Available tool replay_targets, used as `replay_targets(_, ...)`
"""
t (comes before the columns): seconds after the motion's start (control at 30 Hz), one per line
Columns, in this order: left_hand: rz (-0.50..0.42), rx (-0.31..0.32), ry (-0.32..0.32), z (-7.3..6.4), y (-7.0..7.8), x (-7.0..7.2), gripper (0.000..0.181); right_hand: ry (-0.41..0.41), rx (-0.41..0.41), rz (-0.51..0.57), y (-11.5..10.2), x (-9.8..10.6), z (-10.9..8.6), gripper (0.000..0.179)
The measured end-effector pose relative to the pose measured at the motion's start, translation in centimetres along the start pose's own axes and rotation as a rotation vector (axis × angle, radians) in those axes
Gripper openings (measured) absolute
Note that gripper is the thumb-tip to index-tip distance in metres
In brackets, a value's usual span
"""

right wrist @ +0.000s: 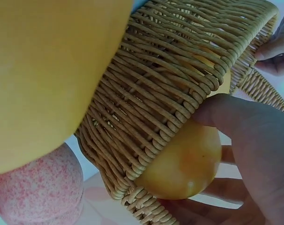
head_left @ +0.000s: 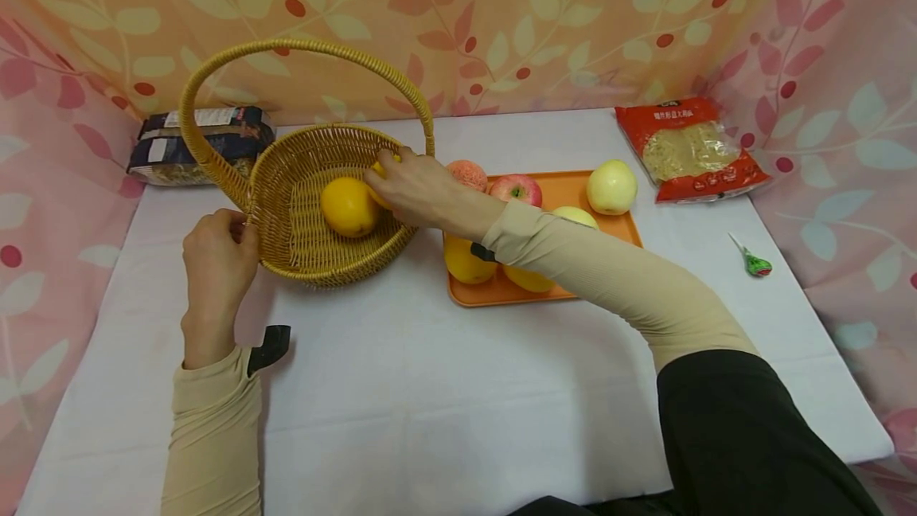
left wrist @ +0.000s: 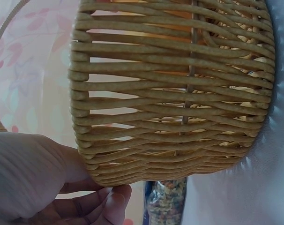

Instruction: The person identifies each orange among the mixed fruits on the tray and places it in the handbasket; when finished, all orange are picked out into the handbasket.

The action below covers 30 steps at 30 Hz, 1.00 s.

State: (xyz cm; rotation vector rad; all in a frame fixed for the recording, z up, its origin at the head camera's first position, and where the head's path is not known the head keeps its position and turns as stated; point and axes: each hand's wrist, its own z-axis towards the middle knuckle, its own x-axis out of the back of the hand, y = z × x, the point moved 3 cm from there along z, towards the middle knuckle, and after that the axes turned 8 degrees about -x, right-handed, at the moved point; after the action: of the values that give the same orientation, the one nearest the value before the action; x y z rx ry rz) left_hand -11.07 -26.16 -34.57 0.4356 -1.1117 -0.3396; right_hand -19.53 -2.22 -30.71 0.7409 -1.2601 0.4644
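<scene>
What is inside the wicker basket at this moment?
One orange lies loose on the floor of the wicker basket. The right hand holds a second yellow fruit just inside the rim; the hand covers most of it in the head view.

Leaf-print curtains [head_left: 501, 14], seemingly white-clothed table [head_left: 430, 388]

Tan wicker basket [head_left: 315, 253] w/ orange fruit [head_left: 349, 206]; orange tray [head_left: 552, 185]; white tablecloth [head_left: 430, 388]; red packet [head_left: 688, 150]; leaf-print pink/peach backdrop [head_left: 501, 14].

Tilted wicker basket [head_left: 301, 205] holds one orange [head_left: 349, 206], second orange [right wrist: 184, 161] at rim
</scene>
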Motion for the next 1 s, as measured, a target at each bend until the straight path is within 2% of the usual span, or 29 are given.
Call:
replay_targets(0.17, -0.002, 0.003, -0.001, 0.0, 0.0, 0.0, 0.028, -0.017, -0.005, -0.05, -0.2, -0.1, 0.2, 0.027)
replay_targets(0.47, -0.004, -0.001, 0.002, -0.1, 0.0, 0.0, 0.028, -0.096, -0.026, -0.094, -0.3, -0.9, 0.8, 0.025)
replay_targets(0.6, -0.004, 0.002, 0.0, -0.1, 0.0, 0.0, 0.028, -0.133, -0.042, -0.091, -0.4, -1.0, 0.8, 0.028)
replay_targets(1.0, -0.006, 0.0, -0.003, 0.0, 0.1, 0.1, 0.028, -0.165, -0.057, -0.013, -0.3, -1.0, 0.9, 0.029)
